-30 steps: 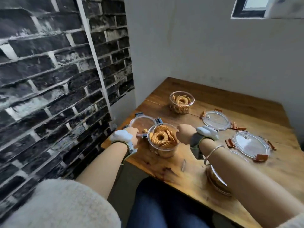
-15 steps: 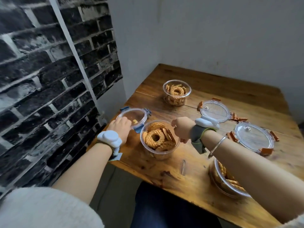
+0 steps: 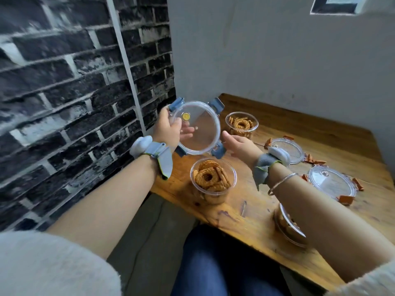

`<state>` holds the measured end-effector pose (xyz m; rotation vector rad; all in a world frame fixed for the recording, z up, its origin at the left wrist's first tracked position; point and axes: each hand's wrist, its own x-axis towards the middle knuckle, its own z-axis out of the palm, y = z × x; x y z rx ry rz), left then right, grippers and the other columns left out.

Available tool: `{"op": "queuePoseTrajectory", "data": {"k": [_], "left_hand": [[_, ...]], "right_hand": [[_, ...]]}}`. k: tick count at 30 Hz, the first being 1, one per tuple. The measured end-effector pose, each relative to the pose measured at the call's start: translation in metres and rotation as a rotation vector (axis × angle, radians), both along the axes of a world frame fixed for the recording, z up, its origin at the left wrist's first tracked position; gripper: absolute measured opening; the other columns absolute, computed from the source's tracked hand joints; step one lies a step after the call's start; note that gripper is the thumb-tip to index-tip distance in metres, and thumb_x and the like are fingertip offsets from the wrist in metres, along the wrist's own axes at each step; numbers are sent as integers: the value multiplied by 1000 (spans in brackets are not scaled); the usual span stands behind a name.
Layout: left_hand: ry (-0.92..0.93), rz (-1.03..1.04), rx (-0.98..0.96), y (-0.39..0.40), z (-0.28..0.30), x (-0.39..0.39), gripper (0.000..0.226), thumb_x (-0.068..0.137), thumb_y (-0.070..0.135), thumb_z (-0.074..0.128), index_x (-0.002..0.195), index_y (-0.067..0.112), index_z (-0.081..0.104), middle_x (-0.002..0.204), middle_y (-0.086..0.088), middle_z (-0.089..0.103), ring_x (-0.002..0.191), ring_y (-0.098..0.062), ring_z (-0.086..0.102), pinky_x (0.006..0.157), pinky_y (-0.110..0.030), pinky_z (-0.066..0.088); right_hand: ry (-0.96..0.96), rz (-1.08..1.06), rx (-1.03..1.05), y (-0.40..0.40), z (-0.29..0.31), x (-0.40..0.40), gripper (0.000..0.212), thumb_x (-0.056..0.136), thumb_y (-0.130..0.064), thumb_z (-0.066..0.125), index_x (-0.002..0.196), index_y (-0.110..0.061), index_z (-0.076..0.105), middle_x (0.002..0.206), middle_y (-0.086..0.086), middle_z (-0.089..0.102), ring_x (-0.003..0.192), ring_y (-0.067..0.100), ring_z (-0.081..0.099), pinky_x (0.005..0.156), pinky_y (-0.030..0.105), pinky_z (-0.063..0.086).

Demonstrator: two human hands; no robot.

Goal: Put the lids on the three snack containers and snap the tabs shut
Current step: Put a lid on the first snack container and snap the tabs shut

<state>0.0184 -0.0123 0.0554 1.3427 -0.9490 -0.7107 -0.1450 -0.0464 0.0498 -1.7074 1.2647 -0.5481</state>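
Note:
My left hand [image 3: 168,127] grips a clear round lid with blue tabs [image 3: 197,128], held up and tilted above the table's left end. My right hand [image 3: 239,145] is open, its fingers reaching toward the lid's lower right edge, apparently just short of it. Below the lid stands an open container of ring snacks [image 3: 213,181]. A second open container [image 3: 241,124] stands farther back. The third container [image 3: 288,227] sits near the front edge, mostly hidden by my right forearm. Two clear lids with orange tabs [image 3: 287,149] [image 3: 332,182] lie flat on the right.
The wooden table [image 3: 245,212] sits in a corner, with a dark brick wall on the left and a grey wall behind. Its front edge is just above my knees.
My left hand has picked the blue-tabbed lid up off the table and raised it. My right hand left the near container's rim and moved up toward the lid.

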Motion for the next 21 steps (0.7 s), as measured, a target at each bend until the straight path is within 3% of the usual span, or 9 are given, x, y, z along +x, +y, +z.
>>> {"op": "queuePoseTrajectory", "data": {"k": [3, 4, 7, 10, 12, 14, 17, 19, 21], "left_hand": [[221, -125, -2, 10, 7, -15, 27, 101, -4, 26, 117, 12, 39, 74, -7, 53, 37, -1, 65, 45, -16, 57], [281, -151, 27, 13, 7, -20, 23, 101, -3, 26, 114, 11, 38, 73, -9, 52, 37, -3, 65, 45, -18, 57], [385, -150, 131, 17, -1, -30, 17, 102, -2, 26, 111, 9, 36, 73, -10, 52, 33, -5, 64, 42, -18, 56], [466, -155, 223, 18, -12, -35, 16, 101, -3, 24, 110, 7, 33, 73, -12, 51, 27, -6, 61, 34, -14, 51], [445, -134, 327, 17, -22, -40, 14, 101, -4, 25, 106, 5, 34, 70, -12, 51, 22, -6, 57, 30, -12, 46], [394, -96, 421, 14, -28, -40, 12, 100, -4, 28, 98, -1, 39, 63, -12, 52, 19, -7, 53, 26, -11, 43], [244, 18, 531, 5, -39, -38, 35, 97, 1, 41, 62, 5, 44, 52, -7, 50, 39, -20, 54, 37, -21, 43], [139, 31, 533, 4, -41, -38, 42, 96, 4, 44, 55, 15, 37, 59, -1, 42, 55, -20, 46, 40, -15, 42], [125, 38, 538, 2, -45, -40, 44, 96, 6, 45, 55, 17, 33, 60, 2, 37, 55, -18, 41, 26, -6, 35]], "right_hand": [[-419, -56, 193, 9, 6, -5, 35, 98, -29, 36, 112, -4, 55, 62, 2, 67, 57, 9, 64, 59, 23, 54], [-475, -62, 171, 10, 6, -7, 32, 99, -24, 36, 113, -2, 54, 59, -1, 63, 53, 7, 61, 56, 20, 52], [-458, -95, 90, 11, 3, -11, 32, 97, -14, 39, 125, 1, 46, 74, 3, 54, 68, 13, 53, 68, 25, 48], [-474, -109, 218, 18, -3, -14, 30, 96, -7, 41, 125, -4, 43, 76, 5, 50, 64, 12, 50, 57, 23, 47], [-532, -113, 311, 21, -7, -20, 35, 94, -3, 42, 124, -19, 38, 83, 7, 53, 56, 9, 55, 44, 19, 49], [-408, -107, 249, 17, -16, -22, 56, 91, 0, 44, 140, -22, 27, 106, 10, 53, 54, 5, 59, 45, 17, 49], [56, -96, 23, 15, -31, -20, 67, 89, -6, 46, 146, -21, 14, 134, 12, 45, 87, 21, 60, 68, 27, 46], [178, -110, -26, 16, -37, -17, 65, 89, -7, 43, 146, -20, 14, 143, 14, 42, 103, 30, 58, 67, 29, 45], [228, -139, -29, 17, -40, -15, 64, 89, -6, 40, 146, -19, 14, 142, 16, 43, 107, 32, 57, 60, 27, 44]]}}
